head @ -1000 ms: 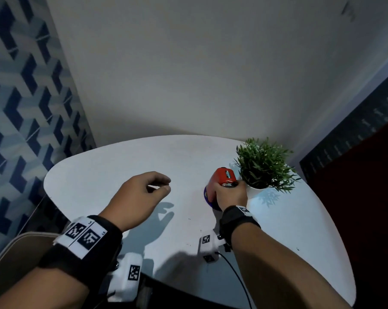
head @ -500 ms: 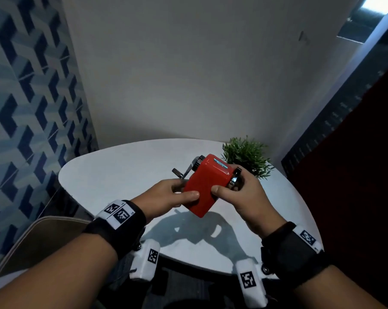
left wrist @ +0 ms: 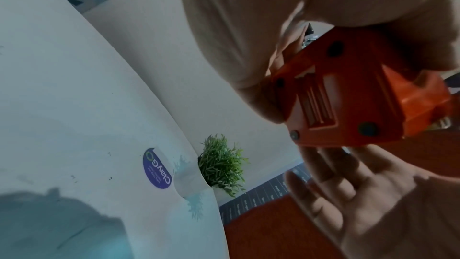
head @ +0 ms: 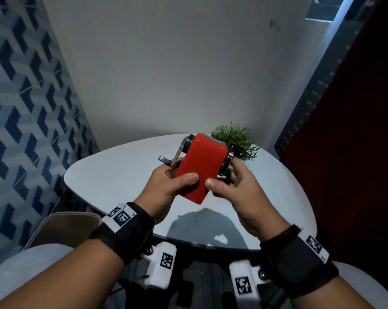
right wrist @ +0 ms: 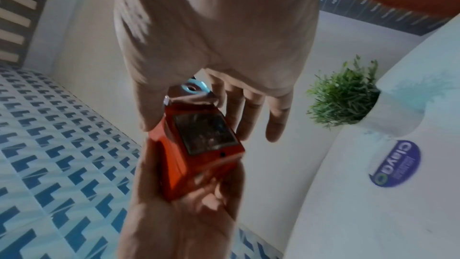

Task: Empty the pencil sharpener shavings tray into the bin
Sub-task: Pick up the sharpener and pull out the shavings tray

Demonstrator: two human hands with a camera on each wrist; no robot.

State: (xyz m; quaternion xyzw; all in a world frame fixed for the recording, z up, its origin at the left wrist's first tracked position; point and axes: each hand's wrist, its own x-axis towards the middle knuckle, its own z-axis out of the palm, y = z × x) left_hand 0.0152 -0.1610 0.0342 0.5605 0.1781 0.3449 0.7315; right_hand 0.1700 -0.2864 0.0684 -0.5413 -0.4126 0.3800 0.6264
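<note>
While both hands hold it in the air above the near part of the white counter (head: pixel 112 175), the red pencil sharpener (head: pixel 201 168) sits tilted, crank end up and to the left. The left hand (head: pixel 166 188) grasps its left side, thumb across the smooth red face; the right hand (head: pixel 235 188) pinches its right side with the thumb, the other fingers loosely spread behind. The right wrist view alone shows a dark translucent shavings tray (right wrist: pixel 205 134) seated in the body, with specks of debris inside. The left wrist view alone shows the underside: moulded ribs and round dark feet at the corners. Metal crank (head: pixel 174 158) projects left. A small green plant (head: pixel 235 139) stands in a white pot at the far right of the counter; a purple round sticker (left wrist: pixel 158 167) lies just beside it.
</note>
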